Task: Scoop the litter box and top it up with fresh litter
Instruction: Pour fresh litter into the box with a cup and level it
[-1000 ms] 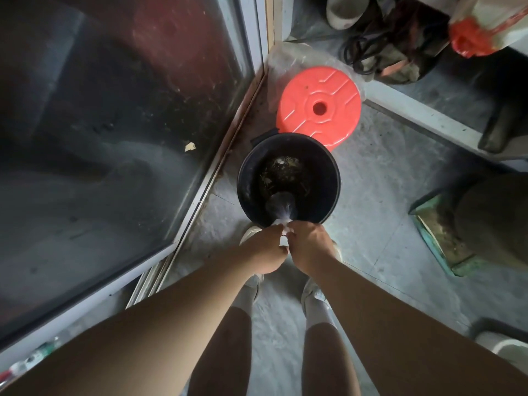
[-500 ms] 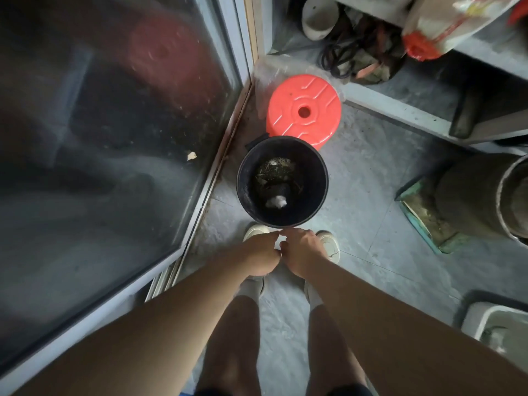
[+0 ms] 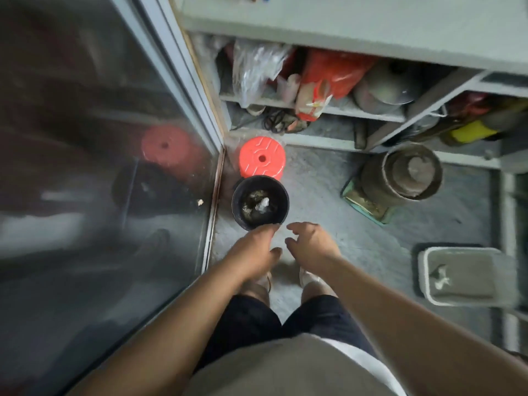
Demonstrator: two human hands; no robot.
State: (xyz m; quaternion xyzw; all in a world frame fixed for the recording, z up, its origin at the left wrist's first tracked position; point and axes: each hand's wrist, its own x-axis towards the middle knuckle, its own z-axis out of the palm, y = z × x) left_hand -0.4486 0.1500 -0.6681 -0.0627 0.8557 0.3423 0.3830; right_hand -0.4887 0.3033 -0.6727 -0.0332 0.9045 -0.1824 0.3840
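Though blurred, left hand and right hand loosely spread, empty, above black bucket.

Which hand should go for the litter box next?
Right, probably. The right hand hangs open and empty on the side where the litter box sits; the left hand is over by the black bucket.

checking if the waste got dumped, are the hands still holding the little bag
No, both the left hand and the right hand are open and empty, and the small white bag lies inside the black bucket.
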